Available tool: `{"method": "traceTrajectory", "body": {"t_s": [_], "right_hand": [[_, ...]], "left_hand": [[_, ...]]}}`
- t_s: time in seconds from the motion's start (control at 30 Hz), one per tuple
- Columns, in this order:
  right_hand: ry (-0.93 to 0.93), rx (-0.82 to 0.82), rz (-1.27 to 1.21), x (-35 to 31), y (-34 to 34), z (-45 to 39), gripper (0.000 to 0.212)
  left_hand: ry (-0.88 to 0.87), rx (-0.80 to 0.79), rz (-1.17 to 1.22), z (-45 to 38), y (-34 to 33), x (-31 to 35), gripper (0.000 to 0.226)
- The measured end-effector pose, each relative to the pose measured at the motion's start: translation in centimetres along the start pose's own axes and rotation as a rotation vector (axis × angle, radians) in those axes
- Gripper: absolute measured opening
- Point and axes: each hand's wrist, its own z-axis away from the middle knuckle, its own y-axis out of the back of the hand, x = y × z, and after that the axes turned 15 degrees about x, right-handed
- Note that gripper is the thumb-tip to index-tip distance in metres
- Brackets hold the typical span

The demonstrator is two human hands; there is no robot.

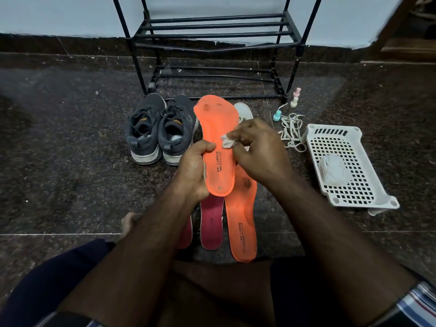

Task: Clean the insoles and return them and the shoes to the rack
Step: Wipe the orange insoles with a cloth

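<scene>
My left hand (pixel 194 172) grips an orange insole (pixel 217 128) by its heel end, holding it up over the floor. My right hand (pixel 256 147) pinches a small white wipe (pixel 227 141) against the insole's middle. A second orange insole (pixel 243 220) lies on the floor below, beside two pink insoles (pixel 211 228). A pair of grey sneakers (pixel 160 131) stands to the left. A white shoe (pixel 244 110) is mostly hidden behind the held insole. The black shoe rack (pixel 212 38) stands against the wall.
A white perforated basket (pixel 342 166) lies on the right with a white bundle (pixel 332 169) in it. Loose white laces (pixel 291 131) and small pastel bottles (pixel 295 100) sit near the rack's right leg. My legs and a bare foot (pixel 128 223) are in front.
</scene>
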Motion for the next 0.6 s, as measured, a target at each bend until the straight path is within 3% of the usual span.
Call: {"method": "traceTrajectory", "body": {"t_s": [0.17, 0.3, 0.5, 0.6], "right_hand": [[0.018, -0.080, 0.048, -0.2, -0.5, 0.6, 0.012], [0.020, -0.070, 0.113, -0.6, -0.8, 0.9, 0.016], [0.014, -0.251, 0.135, -1.2, -0.6, 2.6, 0.019], [-0.056, -0.146, 0.049, -0.9, 0.1, 1.6, 0.015]], "left_hand": [[-0.009, 0.048, -0.044, 0.2, -0.3, -0.1, 0.032], [-0.059, 0.121, -0.103, -0.2, 0.0, -0.4, 0.032], [-0.127, 0.179, -0.102, -0.7, 0.7, -0.3, 0.027], [-0.137, 0.134, -0.108, -0.6, 0.6, -0.5, 0.028]]}}
